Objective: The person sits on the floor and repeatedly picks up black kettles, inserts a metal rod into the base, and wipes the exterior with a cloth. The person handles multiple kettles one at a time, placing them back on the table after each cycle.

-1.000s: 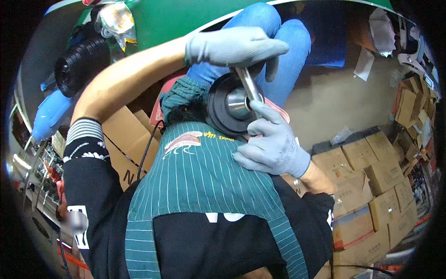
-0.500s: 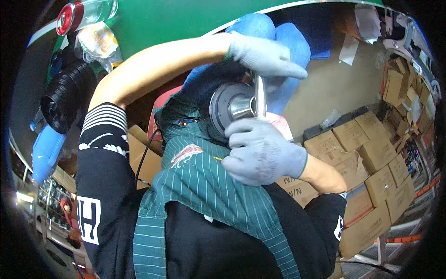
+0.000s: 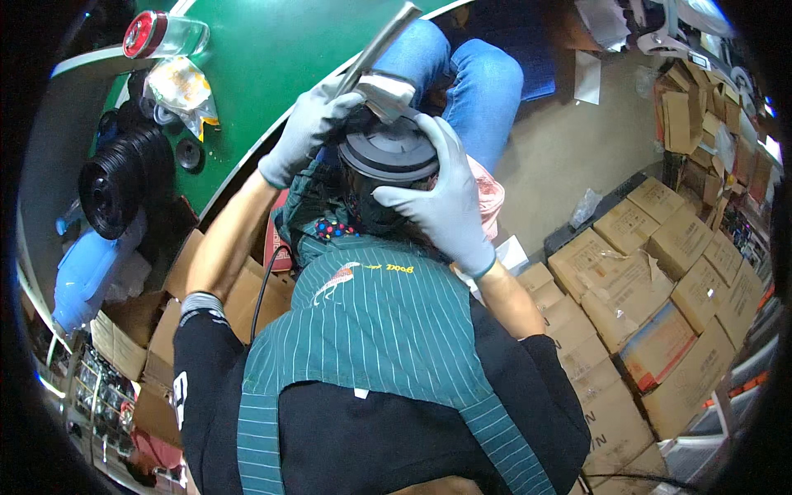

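A round black pulley-like part (image 3: pixel 388 157) rests in my lap, above my green striped apron (image 3: pixel 371 330). My right hand (image 3: pixel 441 198), in a grey glove, grips the part's rim from the right side. My left hand (image 3: pixel 309 128), also gloved, holds a long metal wrench (image 3: pixel 379 45) whose head sits on top of the part. The wrench handle slants up and to the right. My blue-jeaned knees (image 3: pixel 470 74) lie beyond the part.
A green workbench (image 3: pixel 272 58) curves at the upper left, bearing a black pulley (image 3: pixel 120 177), a small black disc (image 3: pixel 190 155), a plastic bag and a red-capped jar (image 3: pixel 161 35). Stacked cardboard boxes (image 3: pixel 652 297) fill the right. A blue bottle (image 3: pixel 82 276) lies at the left.
The left hand has swung the wrench handle from nearly upright to slanting up-right, and now grips it lower. The right hand has shifted up onto the part's rim.
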The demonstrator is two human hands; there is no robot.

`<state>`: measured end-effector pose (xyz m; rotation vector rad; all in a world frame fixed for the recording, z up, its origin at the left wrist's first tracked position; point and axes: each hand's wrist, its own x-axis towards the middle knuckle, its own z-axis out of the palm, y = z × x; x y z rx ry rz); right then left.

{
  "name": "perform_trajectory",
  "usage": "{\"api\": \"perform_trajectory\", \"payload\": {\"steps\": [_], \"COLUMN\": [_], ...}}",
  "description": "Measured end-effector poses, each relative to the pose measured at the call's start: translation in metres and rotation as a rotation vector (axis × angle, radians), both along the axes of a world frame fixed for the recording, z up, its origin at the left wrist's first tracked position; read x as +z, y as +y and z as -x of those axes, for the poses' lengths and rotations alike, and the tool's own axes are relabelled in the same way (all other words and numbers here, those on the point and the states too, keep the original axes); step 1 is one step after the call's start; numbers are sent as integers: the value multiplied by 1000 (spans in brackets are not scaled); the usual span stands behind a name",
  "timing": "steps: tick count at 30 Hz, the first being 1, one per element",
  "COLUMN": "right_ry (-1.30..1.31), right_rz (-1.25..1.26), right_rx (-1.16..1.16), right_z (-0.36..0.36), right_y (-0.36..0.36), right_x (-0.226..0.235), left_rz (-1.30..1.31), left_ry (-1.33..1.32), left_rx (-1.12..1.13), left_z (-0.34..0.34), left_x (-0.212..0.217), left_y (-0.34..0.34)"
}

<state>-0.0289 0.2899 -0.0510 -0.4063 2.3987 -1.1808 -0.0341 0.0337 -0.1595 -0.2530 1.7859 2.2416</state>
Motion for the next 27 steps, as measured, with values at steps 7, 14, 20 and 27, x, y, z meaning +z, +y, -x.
{"api": "perform_trajectory", "payload": {"steps": [7, 14, 20, 27], "right_ry": [-361, -228, -169, -493], "right_rz": [521, 561, 778, 1106], "right_rx": [350, 69, -60, -398], "right_z": [92, 68, 30, 27], "right_y": [90, 74, 84, 70], "right_x": [-40, -72, -67, -68], "left_rz": [-128, 149, 346, 859], "left_ry": [-65, -37, -130, -9], "left_rx": [73, 88, -71, -698], "left_z": [-27, -38, 3, 54], "left_x": [43, 74, 124, 182], "left_y": [60, 76, 58, 84]}}
